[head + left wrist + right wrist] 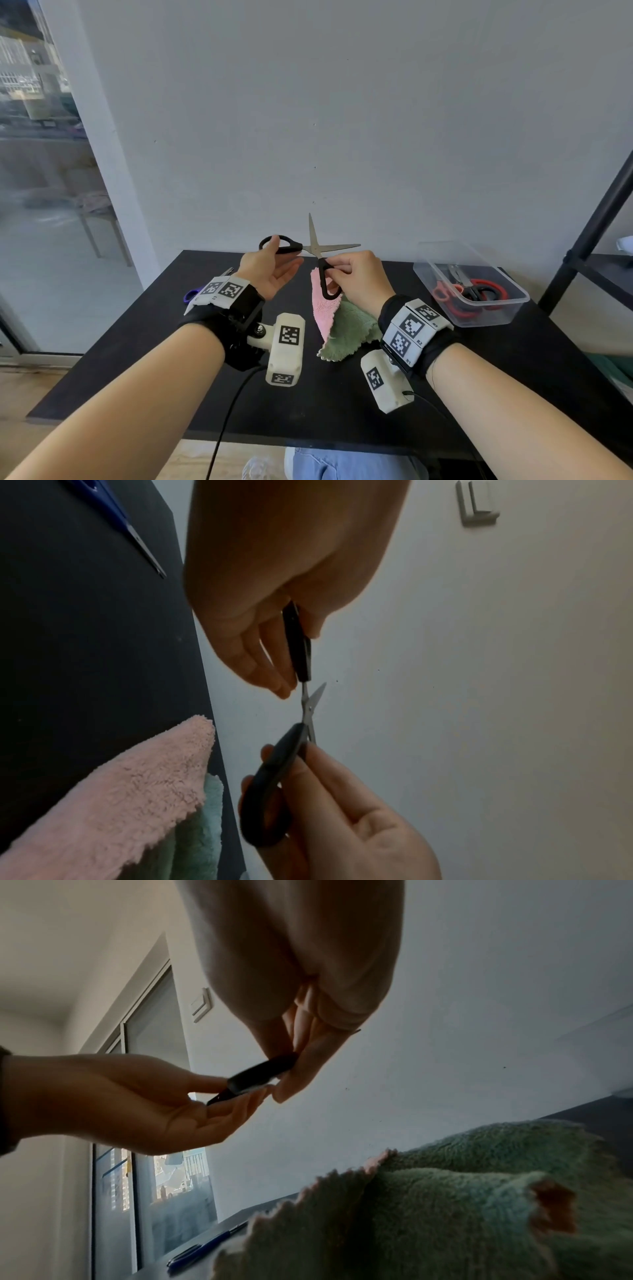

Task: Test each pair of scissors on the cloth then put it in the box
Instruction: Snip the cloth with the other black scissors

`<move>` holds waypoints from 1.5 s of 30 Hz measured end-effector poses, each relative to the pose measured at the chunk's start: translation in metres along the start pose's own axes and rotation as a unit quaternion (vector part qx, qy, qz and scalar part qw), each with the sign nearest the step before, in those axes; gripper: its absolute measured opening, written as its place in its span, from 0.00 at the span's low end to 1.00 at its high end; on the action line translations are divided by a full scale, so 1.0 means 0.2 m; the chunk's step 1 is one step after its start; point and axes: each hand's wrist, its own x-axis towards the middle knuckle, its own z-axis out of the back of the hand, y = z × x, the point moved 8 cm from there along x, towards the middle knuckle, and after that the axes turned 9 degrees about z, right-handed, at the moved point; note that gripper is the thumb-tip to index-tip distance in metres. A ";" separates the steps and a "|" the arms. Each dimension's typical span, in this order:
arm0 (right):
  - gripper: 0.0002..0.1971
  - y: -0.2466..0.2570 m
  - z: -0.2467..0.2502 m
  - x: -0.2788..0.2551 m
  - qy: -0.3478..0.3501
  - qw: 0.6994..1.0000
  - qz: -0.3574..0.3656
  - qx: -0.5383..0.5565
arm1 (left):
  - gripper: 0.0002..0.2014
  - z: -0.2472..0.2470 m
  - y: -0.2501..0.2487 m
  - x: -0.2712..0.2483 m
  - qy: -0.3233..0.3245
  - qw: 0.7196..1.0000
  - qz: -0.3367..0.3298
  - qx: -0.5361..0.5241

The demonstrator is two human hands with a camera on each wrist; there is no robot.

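Both hands hold the black scissors [310, 255] up above the cloth [337, 317]: the left hand [270, 270] pinches one loop, the right hand [356, 277] grips the other. The blades are spread wide. They look hard and light (with sharp tips!), so hold the loops.

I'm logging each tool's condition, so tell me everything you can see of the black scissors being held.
The black scissors have two black, plastic-looking loop handles and plain grey metal blades. They are held in the air above the table's far edge, blades spread wide open. The left hand pinches one loop, the right hand grips the other. The blades touch nothing.
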 end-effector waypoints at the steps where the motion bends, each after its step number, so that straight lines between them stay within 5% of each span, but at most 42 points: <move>1: 0.10 0.01 -0.01 0.00 0.006 1.000 0.005 -0.005 | 0.11 -0.02 0.02 0.00 0.013 1.000 0.013 0.022; 11: 0.08 0.04 -0.07 -0.04 0.057 0.998 -0.010 0.014 | 0.02 -0.03 0.06 -0.02 0.036 0.996 0.033 0.081; 21: 0.08 0.05 -0.04 -0.13 0.145 0.986 -0.033 -0.079 | 0.08 0.24 -0.04 -0.01 -0.018 0.992 0.023 0.120; 29: 0.21 -0.07 -0.13 -0.29 0.235 0.927 -0.145 -0.254 | 0.10 0.33 -0.02 -0.10 -0.016 0.986 0.010 0.163; 33: 0.15 -0.10 -0.19 -0.35 0.270 0.904 -0.174 -0.284 | 0.11 0.34 0.00 -0.13 0.002 0.983 -0.003 0.182; 36: 0.09 -0.12 -0.20 -0.36 0.267 0.903 -0.194 -0.275 | 0.10 0.34 0.02 -0.16 0.014 0.980 -0.012 0.197; 45: 0.19 -0.09 -0.08 -0.25 0.152 0.950 -0.164 -0.217 | 0.09 0.30 0.06 -0.13 0.060 0.971 -0.022 0.229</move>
